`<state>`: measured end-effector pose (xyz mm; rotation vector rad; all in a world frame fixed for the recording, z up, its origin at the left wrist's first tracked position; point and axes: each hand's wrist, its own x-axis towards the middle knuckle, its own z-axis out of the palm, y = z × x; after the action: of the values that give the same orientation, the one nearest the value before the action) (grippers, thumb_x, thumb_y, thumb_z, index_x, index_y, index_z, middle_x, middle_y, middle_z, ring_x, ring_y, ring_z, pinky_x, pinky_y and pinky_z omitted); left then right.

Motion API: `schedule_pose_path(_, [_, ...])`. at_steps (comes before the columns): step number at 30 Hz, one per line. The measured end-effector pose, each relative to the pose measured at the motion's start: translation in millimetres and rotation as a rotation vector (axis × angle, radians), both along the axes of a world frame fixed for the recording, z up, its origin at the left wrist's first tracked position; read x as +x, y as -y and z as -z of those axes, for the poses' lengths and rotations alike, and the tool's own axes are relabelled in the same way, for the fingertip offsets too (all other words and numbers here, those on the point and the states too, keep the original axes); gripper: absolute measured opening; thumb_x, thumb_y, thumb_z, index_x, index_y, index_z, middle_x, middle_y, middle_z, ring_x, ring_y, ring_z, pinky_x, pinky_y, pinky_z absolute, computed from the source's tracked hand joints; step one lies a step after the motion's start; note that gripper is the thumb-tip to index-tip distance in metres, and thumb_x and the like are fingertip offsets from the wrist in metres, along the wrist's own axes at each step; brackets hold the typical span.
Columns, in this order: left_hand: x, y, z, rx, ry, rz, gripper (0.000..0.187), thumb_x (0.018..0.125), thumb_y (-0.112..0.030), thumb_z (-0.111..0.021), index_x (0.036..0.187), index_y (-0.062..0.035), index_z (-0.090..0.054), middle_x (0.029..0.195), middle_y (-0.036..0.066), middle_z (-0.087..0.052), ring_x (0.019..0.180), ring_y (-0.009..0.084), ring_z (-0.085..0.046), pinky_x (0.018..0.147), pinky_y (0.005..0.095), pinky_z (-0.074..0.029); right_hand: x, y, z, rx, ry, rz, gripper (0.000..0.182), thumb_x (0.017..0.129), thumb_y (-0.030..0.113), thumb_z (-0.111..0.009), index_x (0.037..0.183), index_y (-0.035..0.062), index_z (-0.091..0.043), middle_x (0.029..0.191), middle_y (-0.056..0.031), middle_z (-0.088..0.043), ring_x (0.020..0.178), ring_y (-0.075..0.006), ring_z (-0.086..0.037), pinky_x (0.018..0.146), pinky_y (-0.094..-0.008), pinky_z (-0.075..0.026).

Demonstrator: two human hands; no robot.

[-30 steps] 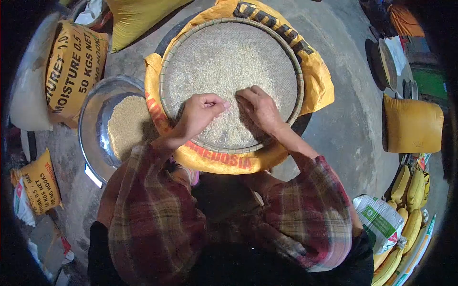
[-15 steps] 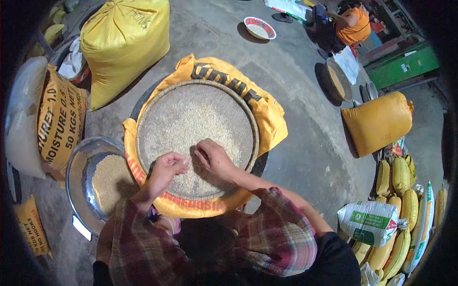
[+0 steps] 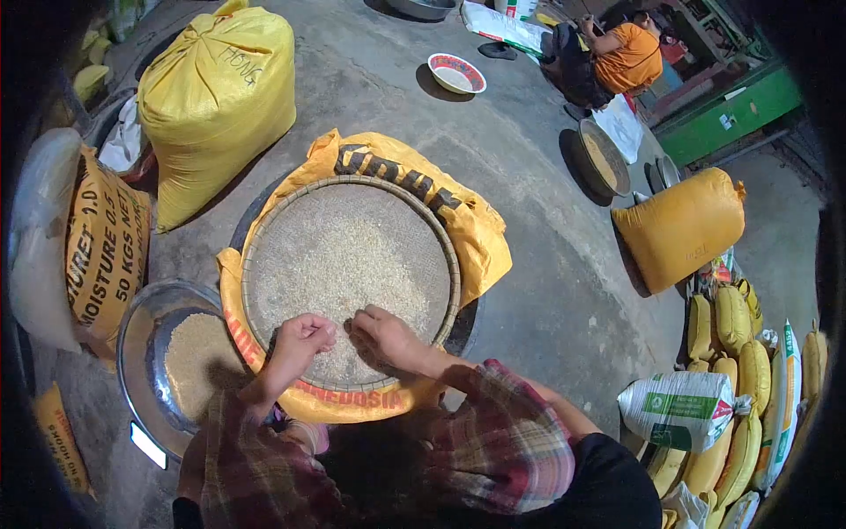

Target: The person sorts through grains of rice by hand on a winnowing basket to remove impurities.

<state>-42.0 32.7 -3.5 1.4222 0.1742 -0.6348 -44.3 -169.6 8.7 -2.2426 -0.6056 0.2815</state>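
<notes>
A round woven tray (image 3: 280, 212) with a bamboo rim rests on an orange printed sack (image 3: 480, 231). Pale grains (image 3: 352, 264) lie spread over the middle and near side of its mesh. My left hand (image 3: 302, 341) is above the near left part of the tray, thumb and fingertips pinched together; anything between them is too small to make out. To its right, my right hand (image 3: 385, 338) is low over the grains with its fingers bent downward. The fingertips of that hand are partly hidden, so what they grip, if anything, does not show.
At my left stands a metal basin (image 3: 141, 388) with brownish grain, beside a lit phone (image 3: 148, 445). Full sacks (image 3: 220, 115) stand beyond it. On the right are an orange sack (image 3: 683, 231) and several piled bags (image 3: 679, 410). A person (image 3: 617, 57) sits farther off, near a bowl (image 3: 456, 74).
The view has shifted, so most things sit lower and slightly left. My left hand stays pinched, and my right hand has come down closer to the grains near the tray's near side.
</notes>
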Motion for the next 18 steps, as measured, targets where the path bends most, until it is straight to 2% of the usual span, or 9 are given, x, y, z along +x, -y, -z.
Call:
schedule_pose_path(2, [-1, 1, 0, -0.020, -0.039, -0.013, 0.009, 0.088, -0.008, -0.055, 0.089, 0.0006, -0.057, 0.079, 0.006, -0.060, 0.072, 0.0124, -0.059, 0.067, 0.0238, -0.049, -2, 0, 2, 0.074, -0.013, 0.044, 0.013, 0.081, 0.008, -0.055, 0.088, -0.0004, -0.049, 0.083, -0.0178, -0.050, 0.076, -0.0360, -0.053, 0.065, -0.0406, -0.044])
schedule_pose_path(4, [-1, 1, 4, -0.144, -0.102, -0.069, 0.010, 0.088, -0.003, -0.051, 0.096, 0.0013, -0.056, 0.087, 0.009, -0.060, 0.078, 0.0145, -0.059, 0.067, 0.0245, -0.049, -2, -2, -2, 0.148, -0.025, 0.084, 0.012, 0.081, 0.008, -0.055, 0.087, -0.0006, -0.048, 0.081, -0.0182, -0.050, 0.075, -0.0360, -0.053, 0.065, -0.0404, -0.044])
schedule_pose_path(8, [-2, 11, 2, -0.183, -0.213, -0.176, 0.013, 0.090, -0.005, -0.047, 0.099, 0.0020, -0.055, 0.094, 0.011, -0.060, 0.083, 0.0161, -0.058, 0.071, 0.0271, -0.050, -11, -15, -32, 0.268, -0.065, -0.027, 0.012, 0.081, 0.006, -0.055, 0.090, -0.0002, -0.049, 0.080, -0.0183, -0.051, 0.076, -0.0369, -0.053, 0.065, -0.0402, -0.044])
schedule_pose_path(10, [1, 12, 14, -0.584, -0.357, -0.031, 0.017, 0.091, -0.010, -0.045, 0.098, 0.0025, -0.054, 0.093, 0.010, -0.060, 0.085, 0.0170, -0.058, 0.077, 0.0300, -0.049, -14, -26, -40, 0.368, 0.107, -0.071, 0.017, 0.082, 0.008, -0.056, 0.098, 0.0024, -0.053, 0.088, -0.0154, -0.055, 0.080, -0.0336, -0.055, 0.070, -0.0374, -0.045])
schedule_pose_path(12, [-6, 15, 43, -0.657, -0.458, -0.173, 0.023, 0.092, -0.017, -0.044, 0.103, 0.0010, -0.053, 0.093, 0.011, -0.061, 0.086, 0.0180, -0.059, 0.081, 0.0318, -0.049, -4, -18, -33, 0.299, 0.080, -0.081, 0.019, 0.078, 0.004, -0.057, 0.096, 0.0017, -0.053, 0.083, -0.0164, -0.054, 0.082, -0.0352, -0.054, 0.071, -0.0386, -0.046])
schedule_pose_path(14, [-5, 9, 5, -0.529, -0.480, -0.134, 0.022, 0.092, -0.017, -0.045, 0.103, 0.0001, -0.053, 0.093, 0.011, -0.060, 0.086, 0.0193, -0.059, 0.081, 0.0326, -0.048, 10, 0, -29, 0.192, 0.075, 0.058, 0.018, 0.076, 0.004, -0.058, 0.093, 0.0024, -0.055, 0.084, -0.0162, -0.055, 0.082, -0.0351, -0.054, 0.071, -0.0388, -0.046])
schedule_pose_path(15, [-6, 3, 14, -0.548, -0.487, -0.128, 0.023, 0.092, -0.018, -0.045, 0.104, 0.0003, -0.053, 0.093, 0.010, -0.059, 0.088, 0.0204, -0.058, 0.082, 0.0334, -0.048, 18, 13, -16, 0.056, 0.121, 0.133, 0.016, 0.075, 0.004, -0.059, 0.091, 0.0024, -0.057, 0.085, -0.0167, -0.056, 0.081, -0.0354, -0.055, 0.071, -0.0389, -0.046])
schedule_pose_path(16, [-8, 0, 13, -0.535, -0.503, -0.140, 0.023, 0.092, -0.018, -0.045, 0.104, 0.0003, -0.053, 0.093, 0.010, -0.059, 0.088, 0.0204, -0.058, 0.082, 0.0334, -0.048, 26, 24, -3, 0.068, 0.138, 0.199, 0.016, 0.075, 0.004, -0.059, 0.091, 0.0024, -0.059, 0.085, -0.0175, -0.056, 0.079, -0.0358, -0.056, 0.070, -0.0396, -0.046])
schedule_pose_path(18, [-7, -1, 6, -0.481, -0.558, -0.255, 0.028, 0.093, -0.020, -0.044, 0.106, 0.0036, -0.051, 0.095, 0.012, -0.056, 0.091, 0.0203, -0.055, 0.087, 0.0344, -0.045, 40, 36, 4, -0.065, 0.131, 0.290, 0.015, 0.076, 0.005, -0.060, 0.091, 0.0027, -0.060, 0.085, -0.0171, -0.057, 0.079, -0.0361, -0.057, 0.071, -0.0407, -0.046])
